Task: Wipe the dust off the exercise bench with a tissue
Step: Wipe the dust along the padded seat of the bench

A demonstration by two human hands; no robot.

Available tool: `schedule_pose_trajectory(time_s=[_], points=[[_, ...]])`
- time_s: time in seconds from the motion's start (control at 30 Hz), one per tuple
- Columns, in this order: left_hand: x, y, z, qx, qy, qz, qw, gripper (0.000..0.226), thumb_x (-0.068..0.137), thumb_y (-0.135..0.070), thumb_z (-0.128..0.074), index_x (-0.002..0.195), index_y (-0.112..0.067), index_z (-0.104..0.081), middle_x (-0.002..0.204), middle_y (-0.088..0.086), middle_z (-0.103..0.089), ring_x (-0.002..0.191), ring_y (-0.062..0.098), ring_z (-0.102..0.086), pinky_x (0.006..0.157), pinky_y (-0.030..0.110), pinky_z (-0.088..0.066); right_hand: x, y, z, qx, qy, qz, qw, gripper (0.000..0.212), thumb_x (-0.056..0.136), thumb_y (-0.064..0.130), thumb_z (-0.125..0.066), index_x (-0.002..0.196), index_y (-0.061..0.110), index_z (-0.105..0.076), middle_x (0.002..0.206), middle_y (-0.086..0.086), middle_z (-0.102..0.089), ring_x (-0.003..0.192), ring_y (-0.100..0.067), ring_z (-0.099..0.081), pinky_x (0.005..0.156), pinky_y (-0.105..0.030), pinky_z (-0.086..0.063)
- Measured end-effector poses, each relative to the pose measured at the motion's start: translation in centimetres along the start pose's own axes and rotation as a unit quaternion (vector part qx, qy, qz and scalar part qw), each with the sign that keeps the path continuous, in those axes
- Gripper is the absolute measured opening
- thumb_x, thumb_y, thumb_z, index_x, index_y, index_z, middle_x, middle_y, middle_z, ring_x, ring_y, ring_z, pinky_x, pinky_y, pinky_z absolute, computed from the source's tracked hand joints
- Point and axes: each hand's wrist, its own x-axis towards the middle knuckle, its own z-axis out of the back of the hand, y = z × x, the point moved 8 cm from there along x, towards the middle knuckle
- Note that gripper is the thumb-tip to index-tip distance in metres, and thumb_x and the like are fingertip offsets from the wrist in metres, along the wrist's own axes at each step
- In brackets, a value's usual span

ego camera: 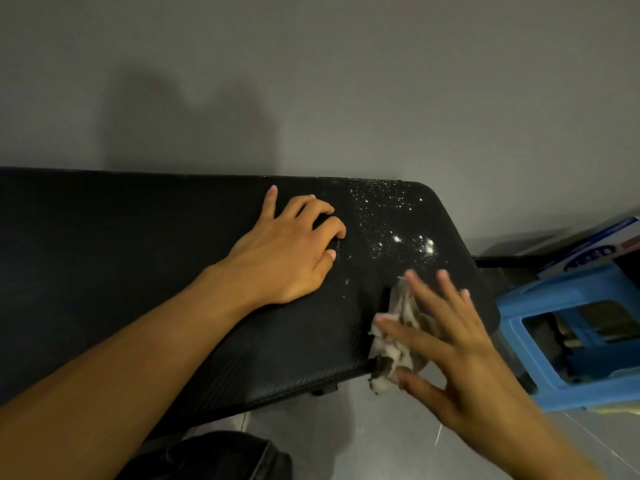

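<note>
The worktop [138, 271], a long black padded exercise bench, runs from the left edge of the view to a rounded end at the right, standing on a grey floor against a grey wall. Its left and middle stretches show no white specks; whether they have been wiped or were never dusty cannot be told. A blue plastic stool [512, 306] stands just beside the right end, with a printed box [588, 251] behind it. The left hand [287, 251] rests palm down on the middle of the worktop, fingers arched with the tips on the surface, and grips nothing; it appears to brace the body. The right hand [457, 348], blurred, lies with fingers spread and straight on a crumpled white tissue [398, 303], pressing it against the near edge of the worktop close to the right end. The tissue is soiled grey in places. White dust [391, 220] is scattered over the far right corner, just beyond the tissue and apart from it. Judgement: the task is partly done at most; the dusty corner remains, and the tissue must pass over it
</note>
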Motion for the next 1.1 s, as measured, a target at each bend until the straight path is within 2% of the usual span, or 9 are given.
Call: schedule_pose_trajectory(time_s=[0.1,0.2,0.27,0.43,0.57,0.63,0.73,1.0,1.1], points=[[0.0,-0.1,0.0,-0.005,0.003,0.001,1.0,0.041,0.104,-0.044,-0.036,0.144,-0.034,-0.039,0.16,-0.001,-0.023,0.155,0.023,-0.008,0.122,0.066,0.0,1.1,-0.1,-0.3,0.051,-0.015,0.033,0.998,0.031,0.095,0.044,-0.055,0.121,0.032,-0.064,0.144,0.011,-0.048,0.149,-0.019,-0.026,0.122,-0.05,-0.022],[-0.1,-0.1,0.0,-0.003,0.0,0.002,1.0,0.041,0.104,-0.044,-0.036,0.144,-0.034,-0.039,0.16,-0.001,-0.024,0.155,0.024,-0.009,0.122,0.067,-0.001,2.4,0.0,1.6,0.138,-0.131,-0.019,0.982,0.019,0.097,0.044,-0.054,0.104,0.027,-0.057,0.103,0.014,-0.055,0.103,-0.008,-0.057,0.085,-0.038,-0.052],[-0.1,-0.1,0.0,-0.004,0.003,0.003,1.0,0.042,0.105,-0.044,-0.036,0.145,-0.034,-0.038,0.16,-0.001,-0.023,0.155,0.024,-0.008,0.122,0.067,-0.001,3.6,-0.2,2.2,0.155,-0.184,-0.1,0.966,0.023,0.096,0.05,-0.052,0.111,0.033,-0.049,0.103,0.014,-0.052,0.088,-0.006,-0.057,0.069,-0.031,-0.053],[-0.1,0.0,0.1,-0.01,0.001,0.001,1.0,0.042,0.104,-0.045,-0.036,0.145,-0.034,-0.038,0.161,-0.001,-0.023,0.156,0.024,-0.007,0.122,0.066,0.0,5.2,2.1,-1.0,0.026,-0.114,-0.098,0.988,0.048,0.098,0.06,-0.042,0.131,0.026,-0.053,0.116,0.003,-0.043,0.093,-0.015,-0.052,0.078,-0.035,-0.053],[-0.1,-0.1,0.1,-0.022,-0.012,-0.004,1.0,0.04,0.104,-0.043,-0.04,0.143,-0.033,-0.041,0.159,0.0,-0.026,0.155,0.024,-0.009,0.122,0.067,0.0,2.7,3.9,-1.9,0.029,-0.111,-0.051,0.992,0.026,0.099,0.046,-0.05,0.108,0.024,-0.061,0.096,0.007,-0.049,0.068,-0.013,-0.052,0.059,-0.022,-0.044],[-0.1,0.0,0.1,-0.023,-0.014,-0.003,1.0,0.04,0.104,-0.042,-0.04,0.143,-0.033,-0.041,0.159,0.0,-0.026,0.155,0.024,-0.009,0.122,0.067,-0.001,3.1,3.2,-1.5,0.0,-0.13,-0.065,0.989,0.023,0.099,0.044,-0.049,0.103,0.025,-0.061,0.089,0.006,-0.049,0.064,-0.017,-0.054,0.052,-0.027,-0.046],[-0.1,-0.1,0.1,-0.017,-0.009,-0.005,1.0,0.04,0.105,-0.041,-0.038,0.144,-0.033,-0.039,0.16,0.0,-0.024,0.155,0.024,-0.008,0.122,0.067,-0.001,6.7,0.6,-0.9,-0.028,-0.163,-0.145,0.976,0.027,0.098,0.041,-0.051,0.108,0.019,-0.063,0.092,0.0,-0.051,0.069,-0.024,-0.057,0.053,-0.041,-0.052],[-0.3,0.0,0.3,-0.033,-0.021,-0.013,0.999,0.038,0.105,-0.032,-0.041,0.143,-0.034,-0.042,0.159,-0.001,-0.027,0.155,0.023,-0.009,0.123,0.065,0.001,3.8,4.3,-1.3,0.057,-0.134,-0.07,0.987,0.03,0.1,0.046,-0.046,0.081,0.024,-0.051,0.08,0.011,-0.042,0.063,-0.009,-0.046,0.053,-0.025,-0.04],[-0.3,0.0,0.3,-0.031,-0.027,-0.01,0.999,0.038,0.105,-0.031,-0.042,0.142,-0.033,-0.043,0.158,0.0,-0.028,0.155,0.023,-0.01,0.122,0.066,0.0,5.6,2.6,-1.4,0.037,-0.145,-0.096,0.984,0.025,0.096,0.043,-0.049,0.083,0.022,-0.053,0.083,0.008,-0.046,0.069,-0.013,-0.049,0.055,-0.031,-0.044]])
